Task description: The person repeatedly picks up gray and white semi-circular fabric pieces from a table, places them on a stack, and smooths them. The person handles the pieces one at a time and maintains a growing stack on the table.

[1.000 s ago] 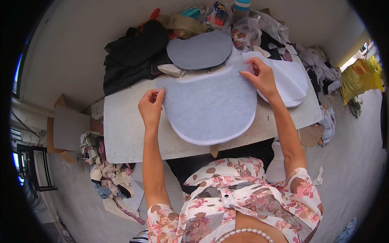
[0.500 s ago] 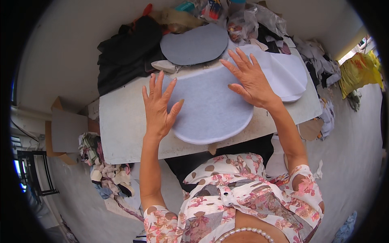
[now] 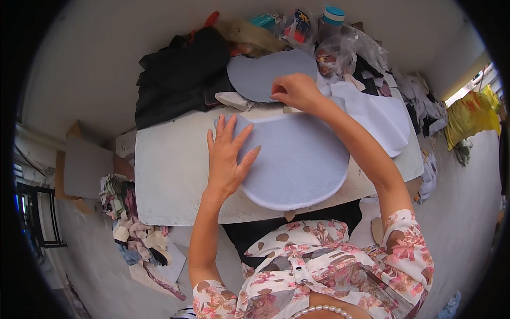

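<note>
Pressing flat, the left hand (image 3: 227, 157) lies palm down with fingers spread apart on the left edge of the big grey-blue rounded fabric piece (image 3: 297, 159), which sits in the middle of the white table (image 3: 170, 181), its curved edge toward the person. Reaching to the far side, the right hand (image 3: 295, 91) has its fingers bunched together, pinching at the near edge of a second grey-blue fabric piece (image 3: 260, 74) that lies just beyond the big one. White fabric pieces (image 3: 380, 119) overlap on the right of the table, partly under the right forearm. Far left, a black heap of cloth (image 3: 178, 74) rests against the table's far edge. Clear plastic bags (image 3: 345, 50) and a bottle with a blue cap (image 3: 332, 18) crowd the far right. Mixed cloth scraps (image 3: 130, 223) pile on the floor to the left, beside cardboard (image 3: 85, 165)
</note>
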Motion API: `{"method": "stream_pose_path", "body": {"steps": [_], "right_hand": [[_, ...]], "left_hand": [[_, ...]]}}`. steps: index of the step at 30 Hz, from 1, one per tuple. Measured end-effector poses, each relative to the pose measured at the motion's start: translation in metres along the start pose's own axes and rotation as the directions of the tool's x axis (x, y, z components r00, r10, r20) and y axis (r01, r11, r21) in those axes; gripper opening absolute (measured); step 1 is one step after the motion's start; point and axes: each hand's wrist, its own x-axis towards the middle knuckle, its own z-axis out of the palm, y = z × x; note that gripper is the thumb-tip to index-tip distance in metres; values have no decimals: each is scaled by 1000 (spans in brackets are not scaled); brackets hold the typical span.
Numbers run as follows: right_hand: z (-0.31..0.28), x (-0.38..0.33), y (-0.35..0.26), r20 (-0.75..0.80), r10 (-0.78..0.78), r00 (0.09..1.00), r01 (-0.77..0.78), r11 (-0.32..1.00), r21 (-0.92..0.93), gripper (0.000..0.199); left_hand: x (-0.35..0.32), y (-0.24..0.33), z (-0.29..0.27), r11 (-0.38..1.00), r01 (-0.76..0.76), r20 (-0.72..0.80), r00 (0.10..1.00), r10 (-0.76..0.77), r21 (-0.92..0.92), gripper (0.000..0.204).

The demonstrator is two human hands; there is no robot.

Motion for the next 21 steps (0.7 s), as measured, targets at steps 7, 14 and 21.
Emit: {"method": "stream_pose_path", "body": {"steps": [7,14,21], "right_hand": [[60,77,25,58,-58,997,72,956,-283,14],[46,85,30,125,-73,989,105,958,-266,11],[7,42,-10,86,-270,959,282,939,-198,12]], "left_hand": [[41,-40,-13,883,81,-336,906,-259,-462,25],[109,-90,0,345,480,271,819,-506,-807,38],[153,-80,15,198,743,579,635,-512,-640,72]]}}
